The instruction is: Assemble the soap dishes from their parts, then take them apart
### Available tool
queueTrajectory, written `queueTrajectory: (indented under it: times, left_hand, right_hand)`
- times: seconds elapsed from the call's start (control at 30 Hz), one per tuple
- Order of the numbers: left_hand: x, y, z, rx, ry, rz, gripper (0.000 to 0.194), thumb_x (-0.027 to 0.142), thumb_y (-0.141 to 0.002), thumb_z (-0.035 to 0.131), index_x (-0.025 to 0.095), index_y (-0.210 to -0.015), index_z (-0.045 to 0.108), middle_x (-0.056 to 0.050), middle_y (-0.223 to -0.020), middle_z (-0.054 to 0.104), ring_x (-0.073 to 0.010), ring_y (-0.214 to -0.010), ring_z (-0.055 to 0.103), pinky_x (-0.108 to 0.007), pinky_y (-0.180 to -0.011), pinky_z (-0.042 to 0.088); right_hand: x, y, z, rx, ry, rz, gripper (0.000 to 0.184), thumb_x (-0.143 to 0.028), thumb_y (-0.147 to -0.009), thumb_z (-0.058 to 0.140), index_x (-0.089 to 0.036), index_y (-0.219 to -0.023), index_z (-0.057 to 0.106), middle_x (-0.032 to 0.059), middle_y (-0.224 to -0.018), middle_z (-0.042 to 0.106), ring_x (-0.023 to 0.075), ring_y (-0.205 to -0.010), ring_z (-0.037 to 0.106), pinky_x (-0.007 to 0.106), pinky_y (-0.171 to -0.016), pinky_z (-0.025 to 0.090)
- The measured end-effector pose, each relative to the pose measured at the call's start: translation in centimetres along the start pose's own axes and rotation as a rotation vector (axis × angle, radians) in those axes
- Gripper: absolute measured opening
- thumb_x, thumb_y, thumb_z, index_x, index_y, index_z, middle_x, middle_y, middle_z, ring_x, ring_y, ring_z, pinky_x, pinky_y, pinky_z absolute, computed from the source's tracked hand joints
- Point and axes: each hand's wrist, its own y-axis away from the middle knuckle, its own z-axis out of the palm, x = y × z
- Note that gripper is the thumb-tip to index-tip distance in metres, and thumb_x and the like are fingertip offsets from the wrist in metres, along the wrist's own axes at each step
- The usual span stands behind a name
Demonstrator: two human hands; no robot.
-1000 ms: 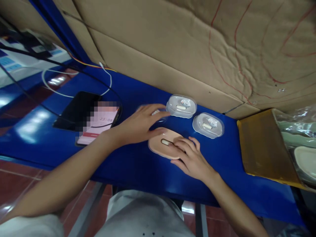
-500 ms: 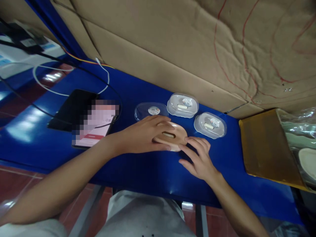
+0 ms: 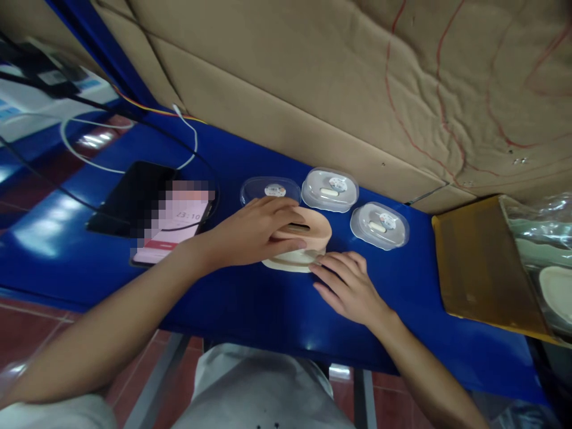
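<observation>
My left hand is closed around a peach-tan, rounded lid with a dark slot in its top. Its fingers lie over the far side and the thumb along the near side. Under the tilted lid a cream-coloured base shows, its near rim close to the blue table. My right hand has its fingertips closed on the right end of the base's rim. Behind the left hand is a clear plastic cover with a round label, partly hidden by the fingers.
Two clear-covered pale containers with labels, one at the back and one to the right, stand on the table. A phone and black tablet-like slab with cables lie left. An open cardboard box holds wrapped items at right.
The lid has risen and tilted in my left hand, so the cream base now shows beneath it. My right hand has shifted slightly left. The clear cover behind has shifted slightly back and left.
</observation>
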Motion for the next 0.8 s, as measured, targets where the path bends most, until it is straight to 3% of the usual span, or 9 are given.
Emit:
queueTrajectory:
  times: [0.1, 0.4, 0.6, 0.8]
  left_hand:
    - [0.0, 0.0, -0.1, -0.008, -0.073, -0.042, 0.047, 0.054, -0.106, 0.057, 0.025, -0.143, 0.066, -0.012, -0.156, 0.059, -0.0360, -0.148, 0.053, -0.055, -0.121, 0.042]
    - [0.2, 0.8, -0.9, -0.022, -0.252, -0.190, 0.050, 0.042, -0.094, 0.070, 0.029, -0.141, 0.065, -0.012, -0.156, 0.058, -0.0396, -0.141, 0.058, -0.058, -0.117, 0.044]
    - [-0.2, 1.0, -1.1, -0.029, -0.300, -0.249, 0.059, 0.038, -0.089, 0.074, 0.030, -0.146, 0.062, -0.013, -0.153, 0.059, -0.0418, -0.138, 0.059, -0.061, -0.117, 0.041]
    - [-0.4, 0.9, -1.5, -0.053, -0.351, -0.253, 0.065, 0.035, -0.088, 0.077, 0.027, -0.150, 0.059, -0.016, -0.150, 0.060, -0.0432, -0.134, 0.059, -0.061, -0.113, 0.044]
  right_hand:
    - [-0.1, -0.2, 0.2, -0.066, -0.017, -0.013, 0.031, -0.027, -0.109, 0.063, -0.018, -0.138, 0.067, 0.0073, -0.129, 0.079, 0.0230, -0.123, 0.068, 0.044, -0.113, 0.037]
    - [-0.5, 0.2, 0.0, -0.056, -0.097, -0.026, 0.027, -0.014, -0.106, 0.056, -0.024, -0.124, 0.073, 0.0028, -0.116, 0.082, 0.0208, -0.114, 0.069, 0.044, -0.111, 0.039]
    - [-1.4, -0.3, 0.7, -0.122, -0.054, -0.084, 0.033, -0.013, -0.104, 0.060, -0.026, -0.132, 0.073, 0.0015, -0.121, 0.081, 0.0204, -0.118, 0.067, 0.043, -0.112, 0.041]
    - [-3.1, -0.6, 1.7, -0.125, -0.043, -0.172, 0.028, -0.016, -0.108, 0.059, -0.024, -0.131, 0.073, 0.0005, -0.125, 0.082, 0.0181, -0.121, 0.065, 0.040, -0.113, 0.042]
